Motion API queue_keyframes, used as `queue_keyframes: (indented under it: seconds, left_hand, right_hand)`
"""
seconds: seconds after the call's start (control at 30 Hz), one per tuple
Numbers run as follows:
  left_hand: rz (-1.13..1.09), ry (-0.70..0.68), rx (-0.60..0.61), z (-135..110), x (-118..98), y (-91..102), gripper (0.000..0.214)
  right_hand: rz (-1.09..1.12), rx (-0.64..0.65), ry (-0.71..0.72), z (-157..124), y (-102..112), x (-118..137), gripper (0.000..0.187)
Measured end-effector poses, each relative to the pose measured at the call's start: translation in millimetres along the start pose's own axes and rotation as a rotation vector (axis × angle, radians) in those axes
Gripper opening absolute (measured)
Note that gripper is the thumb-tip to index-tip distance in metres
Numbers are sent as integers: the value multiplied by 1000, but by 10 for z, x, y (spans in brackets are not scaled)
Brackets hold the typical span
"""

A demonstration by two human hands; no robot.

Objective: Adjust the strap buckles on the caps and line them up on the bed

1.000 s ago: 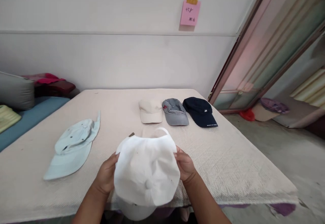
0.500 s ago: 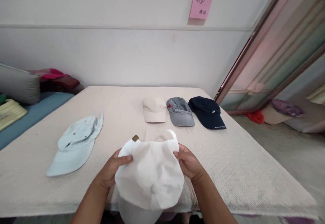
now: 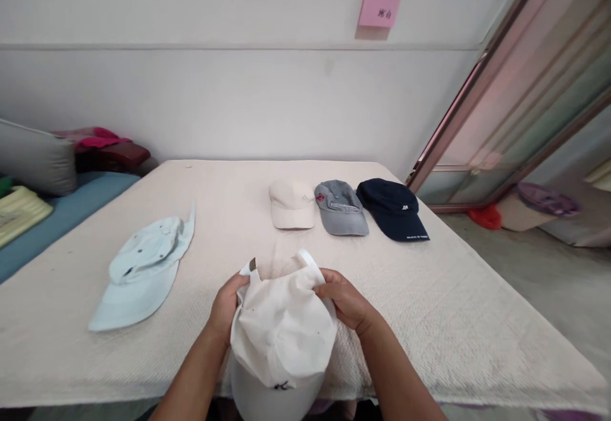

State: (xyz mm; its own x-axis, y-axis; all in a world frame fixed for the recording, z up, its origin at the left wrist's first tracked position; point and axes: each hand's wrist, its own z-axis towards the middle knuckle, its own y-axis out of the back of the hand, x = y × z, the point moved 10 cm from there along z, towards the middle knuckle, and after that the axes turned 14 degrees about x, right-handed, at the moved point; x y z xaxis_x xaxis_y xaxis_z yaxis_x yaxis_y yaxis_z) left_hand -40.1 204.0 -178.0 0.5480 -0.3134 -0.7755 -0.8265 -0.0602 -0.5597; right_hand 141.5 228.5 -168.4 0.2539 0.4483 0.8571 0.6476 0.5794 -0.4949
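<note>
Hands: left hand (image 3: pixel 224 306) and right hand (image 3: pixel 347 299) grip opposite sides of white cap (image 3: pixel 284 338), probably to keep its rear opening spread, at near edge of counter (image 3: pixel 439 319). Beyond: beige cap (image 3: pixel 292 204), grey cap (image 3: pixel 340 208), navy cap (image 3: pixel 392 209) sit in a row; blue cap (image 3: pixel 143 272) lies apart, left.

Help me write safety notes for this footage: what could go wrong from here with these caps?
The white cloth baseball cap is held in the left hand and right hand, its brim seemingly past the near edge of the cream cloth-covered table; if they slip, it might fall. Its soft crown is creased, so squeezing could wrinkle it further. The navy cloth cap with the curved brim sits close to the table's right edge and could be knocked off.
</note>
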Motion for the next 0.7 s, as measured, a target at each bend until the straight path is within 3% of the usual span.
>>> queue_keyframes:
  seconds: [0.2, 0.4, 0.57, 0.7]
  left_hand:
    - [182, -15, 32, 39, -94, -97, 35]
    - [393, 22, 157, 78, -8, -288, 28]
    - [351, 5, 110, 106, 42, -268, 29]
    - [329, -37, 40, 135, 12, -199, 29]
  right_hand:
    - [-1, -20, 36, 35, 45, 76, 20]
    - [28, -117, 158, 95, 152, 222, 11]
    - [82, -216, 250, 133, 254, 257, 16]
    - [0, -263, 226, 190, 231, 250, 15]
